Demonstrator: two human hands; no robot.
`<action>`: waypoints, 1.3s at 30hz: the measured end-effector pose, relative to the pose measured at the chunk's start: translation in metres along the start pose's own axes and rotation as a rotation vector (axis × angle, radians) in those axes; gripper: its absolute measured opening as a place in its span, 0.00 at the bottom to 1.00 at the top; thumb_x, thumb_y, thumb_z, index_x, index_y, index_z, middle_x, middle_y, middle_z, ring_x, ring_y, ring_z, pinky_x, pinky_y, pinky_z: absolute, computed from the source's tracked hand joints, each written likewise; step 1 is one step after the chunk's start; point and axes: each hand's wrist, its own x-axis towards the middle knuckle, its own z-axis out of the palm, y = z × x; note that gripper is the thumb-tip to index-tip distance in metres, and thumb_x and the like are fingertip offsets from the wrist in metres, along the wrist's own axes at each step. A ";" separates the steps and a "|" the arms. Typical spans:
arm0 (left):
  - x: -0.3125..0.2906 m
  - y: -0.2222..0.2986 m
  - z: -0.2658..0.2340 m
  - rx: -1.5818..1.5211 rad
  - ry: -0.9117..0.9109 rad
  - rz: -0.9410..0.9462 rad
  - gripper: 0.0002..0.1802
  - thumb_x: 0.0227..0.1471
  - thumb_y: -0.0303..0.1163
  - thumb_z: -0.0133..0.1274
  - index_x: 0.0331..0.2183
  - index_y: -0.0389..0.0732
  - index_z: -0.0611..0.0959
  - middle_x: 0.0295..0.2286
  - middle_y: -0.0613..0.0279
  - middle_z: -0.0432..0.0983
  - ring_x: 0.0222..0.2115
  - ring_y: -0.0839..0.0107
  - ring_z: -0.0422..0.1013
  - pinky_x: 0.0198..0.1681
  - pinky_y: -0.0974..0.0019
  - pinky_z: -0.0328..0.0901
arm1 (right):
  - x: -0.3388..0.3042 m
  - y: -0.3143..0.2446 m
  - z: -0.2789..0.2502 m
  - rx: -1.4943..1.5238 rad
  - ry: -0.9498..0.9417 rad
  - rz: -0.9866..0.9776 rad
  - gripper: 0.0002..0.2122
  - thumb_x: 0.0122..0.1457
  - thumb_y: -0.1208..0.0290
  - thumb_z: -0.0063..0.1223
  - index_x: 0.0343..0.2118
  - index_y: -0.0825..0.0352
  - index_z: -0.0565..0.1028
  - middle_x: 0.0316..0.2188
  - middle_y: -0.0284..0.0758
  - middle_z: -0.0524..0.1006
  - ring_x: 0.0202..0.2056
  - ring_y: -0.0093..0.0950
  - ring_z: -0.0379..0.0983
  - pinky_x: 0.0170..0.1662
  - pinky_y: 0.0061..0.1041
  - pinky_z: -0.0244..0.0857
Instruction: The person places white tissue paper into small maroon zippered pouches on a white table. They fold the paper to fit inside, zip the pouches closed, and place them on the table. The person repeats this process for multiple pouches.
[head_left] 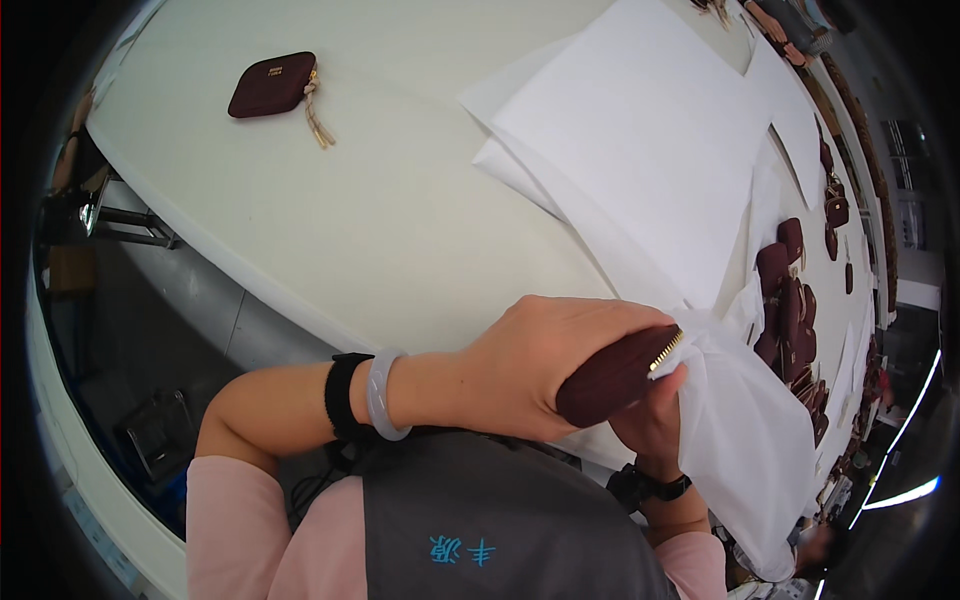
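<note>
Above my apron, my left hand [530, 350] is wrapped round a small dark burgundy zip pouch [612, 385], whose gold zipper teeth [666, 348] face right. Just under the pouch's open edge, my right hand [652, 425] has its fingers bent around crumpled white tissue paper [745, 420]. A bit of the white paper shows at the zipper, and the rest spreads down to the right over my wrist. The pouch hides some of my right fingers. A second burgundy pouch [270, 88] with a beige tassel [318, 115] lies at the far left of the table.
Large white paper sheets [630, 130] lie overlapping on the pale table [380, 200]. Several burgundy pouches [790, 310] are heaped along the right side. Another person's arm [775, 30] shows at the far right, and a metal table leg frame [140, 222] at the left.
</note>
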 end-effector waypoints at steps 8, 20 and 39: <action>0.003 -0.003 0.004 -0.001 0.174 0.096 0.31 0.47 0.33 0.72 0.51 0.36 0.79 0.54 0.49 0.76 0.52 0.61 0.75 0.54 0.63 0.70 | 0.010 -0.004 -0.003 0.056 -0.011 0.130 0.27 0.75 0.50 0.25 0.64 0.67 0.62 0.60 0.39 0.70 0.60 0.32 0.69 0.63 0.36 0.64; -0.007 -0.012 -0.006 -0.302 0.183 -0.459 0.29 0.53 0.30 0.66 0.55 0.40 0.75 0.45 0.60 0.80 0.45 0.71 0.76 0.51 0.66 0.71 | 0.047 -0.018 0.026 0.345 0.061 0.102 0.24 0.75 0.54 0.33 0.57 0.71 0.69 0.53 0.41 0.75 0.54 0.34 0.74 0.57 0.35 0.71; 0.011 -0.006 -0.031 -0.433 0.088 -0.499 0.32 0.53 0.32 0.67 0.56 0.37 0.74 0.45 0.60 0.79 0.46 0.73 0.75 0.51 0.67 0.70 | 0.049 -0.011 0.028 0.617 -0.036 0.078 0.28 0.74 0.52 0.32 0.66 0.69 0.60 0.62 0.44 0.68 0.61 0.37 0.68 0.63 0.41 0.66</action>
